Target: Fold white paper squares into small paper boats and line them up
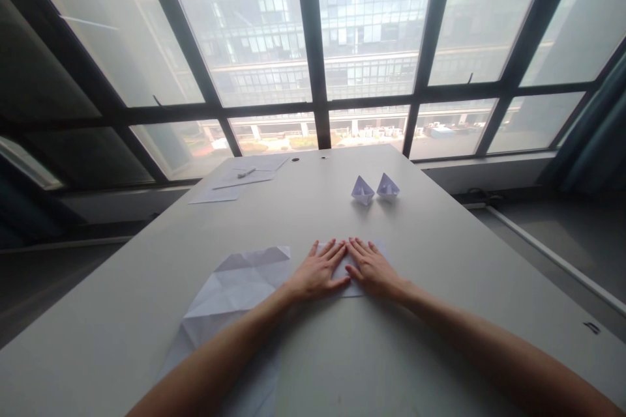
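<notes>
Clock positions are taken from the small paper, with 12 o'clock toward the window. The small paper lies flat on the table beneath both hands; much of it is covered, so its folds cannot be fully checked. The left hand lies across its 9 o'clock side and the right hand across its 3 o'clock side. Both are palm down with fingers extended, gripping nothing visible; their fingertips come together at about 12 o'clock. How hard they press cannot be told.

Principal risk, in my judgement: uneven pressure between the hands could skew the paper, leaving a crease off line. Spreading the hands apart under load could wrinkle or tear a thin edge. With the surface so largely covered, a misaligned edge could pass unnoticed.

Secondary risk: a large creased sheet extends from 9 to 7 o'clock, passing under the line of the left forearm. Whether they touch cannot be told; a sweep of that arm could drag or crumple it.

Minor risk: two paper boats stand side by side at 1 o'clock, beyond the fingertips. Being light, they could be tipped by a careless forward reach
</notes>
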Action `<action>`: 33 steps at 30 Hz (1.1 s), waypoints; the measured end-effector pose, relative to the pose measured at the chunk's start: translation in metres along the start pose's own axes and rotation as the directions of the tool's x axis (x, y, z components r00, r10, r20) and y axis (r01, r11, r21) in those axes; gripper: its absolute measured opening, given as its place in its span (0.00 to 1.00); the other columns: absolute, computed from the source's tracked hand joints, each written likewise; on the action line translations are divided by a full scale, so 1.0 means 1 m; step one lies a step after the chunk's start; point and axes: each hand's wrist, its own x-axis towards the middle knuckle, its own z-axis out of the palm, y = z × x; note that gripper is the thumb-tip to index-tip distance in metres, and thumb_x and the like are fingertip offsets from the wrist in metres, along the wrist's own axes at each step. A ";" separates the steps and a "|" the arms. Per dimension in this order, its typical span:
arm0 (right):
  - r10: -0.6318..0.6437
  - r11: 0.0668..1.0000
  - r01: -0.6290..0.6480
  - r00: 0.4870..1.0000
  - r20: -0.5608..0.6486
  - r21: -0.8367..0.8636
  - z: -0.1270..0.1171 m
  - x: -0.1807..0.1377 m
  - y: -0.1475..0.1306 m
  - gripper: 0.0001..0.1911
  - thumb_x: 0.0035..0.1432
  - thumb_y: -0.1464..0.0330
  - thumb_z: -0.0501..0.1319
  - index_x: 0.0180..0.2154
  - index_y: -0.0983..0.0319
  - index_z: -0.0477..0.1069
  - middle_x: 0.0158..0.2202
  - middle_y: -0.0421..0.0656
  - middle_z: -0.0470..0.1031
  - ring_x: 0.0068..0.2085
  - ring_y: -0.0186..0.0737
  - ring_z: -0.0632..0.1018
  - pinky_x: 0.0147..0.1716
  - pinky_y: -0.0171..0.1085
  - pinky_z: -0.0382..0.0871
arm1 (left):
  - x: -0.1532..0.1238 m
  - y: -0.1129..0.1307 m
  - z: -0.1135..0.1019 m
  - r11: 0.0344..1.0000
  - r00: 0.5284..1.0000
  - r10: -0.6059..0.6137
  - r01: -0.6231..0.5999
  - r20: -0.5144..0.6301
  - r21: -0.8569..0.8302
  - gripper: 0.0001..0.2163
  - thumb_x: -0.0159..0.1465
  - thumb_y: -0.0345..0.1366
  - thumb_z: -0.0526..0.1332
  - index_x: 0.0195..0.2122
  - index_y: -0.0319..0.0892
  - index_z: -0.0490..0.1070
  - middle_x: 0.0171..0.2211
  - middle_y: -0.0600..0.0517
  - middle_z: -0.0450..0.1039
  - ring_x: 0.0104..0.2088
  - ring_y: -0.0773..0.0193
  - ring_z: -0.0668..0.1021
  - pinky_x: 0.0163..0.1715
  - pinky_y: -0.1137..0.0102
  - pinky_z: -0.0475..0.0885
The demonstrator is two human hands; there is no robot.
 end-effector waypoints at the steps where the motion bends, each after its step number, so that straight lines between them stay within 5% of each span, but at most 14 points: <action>1: 0.014 1.000 -0.014 1.000 -0.002 -0.007 0.000 0.000 0.000 0.37 0.68 0.55 0.47 0.70 0.66 0.45 0.72 0.50 0.43 0.71 0.47 0.45 0.68 0.49 0.36 | 0.000 0.000 0.000 1.000 1.000 -0.002 0.002 -0.001 0.000 0.36 0.68 0.59 0.48 0.72 0.47 0.41 0.71 0.47 0.46 0.70 0.50 0.49 0.67 0.50 0.35; 16: 0.238 0.962 -0.250 0.965 -0.113 -0.109 0.005 -0.002 0.017 0.39 0.67 0.54 0.46 0.68 0.75 0.48 0.71 0.58 0.45 0.71 0.51 0.48 0.68 0.48 0.40 | 0.000 0.002 0.000 0.993 0.997 -0.065 0.062 0.031 0.098 0.41 0.66 0.63 0.44 0.71 0.39 0.44 0.71 0.41 0.41 0.71 0.49 0.47 0.67 0.49 0.36; 21: 0.134 0.971 -0.167 0.973 -0.188 -0.174 0.004 -0.003 0.011 0.32 0.67 0.65 0.46 0.67 0.75 0.53 0.70 0.57 0.47 0.71 0.50 0.48 0.68 0.49 0.37 | -0.002 0.003 -0.002 0.991 1.000 -0.008 0.008 0.001 0.135 0.38 0.68 0.60 0.46 0.72 0.40 0.43 0.71 0.42 0.41 0.71 0.48 0.46 0.67 0.50 0.35; 24: 0.027 0.989 -0.045 0.992 -0.126 -0.140 0.004 -0.002 0.006 0.32 0.64 0.73 0.43 0.68 0.74 0.50 0.71 0.54 0.47 0.71 0.45 0.48 0.68 0.46 0.40 | -0.001 0.002 -0.002 0.993 0.997 0.067 -0.070 0.036 0.091 0.37 0.69 0.57 0.47 0.72 0.41 0.40 0.72 0.45 0.40 0.71 0.52 0.47 0.68 0.55 0.40; 33: 0.005 1.000 -0.005 1.000 -0.004 -0.027 0.000 -0.004 0.001 0.35 0.68 0.58 0.47 0.69 0.69 0.47 0.71 0.52 0.46 0.71 0.45 0.48 0.68 0.46 0.38 | -0.001 0.002 -0.002 0.998 0.998 0.051 -0.052 0.038 0.029 0.37 0.69 0.57 0.48 0.72 0.44 0.39 0.72 0.48 0.42 0.71 0.54 0.50 0.68 0.57 0.43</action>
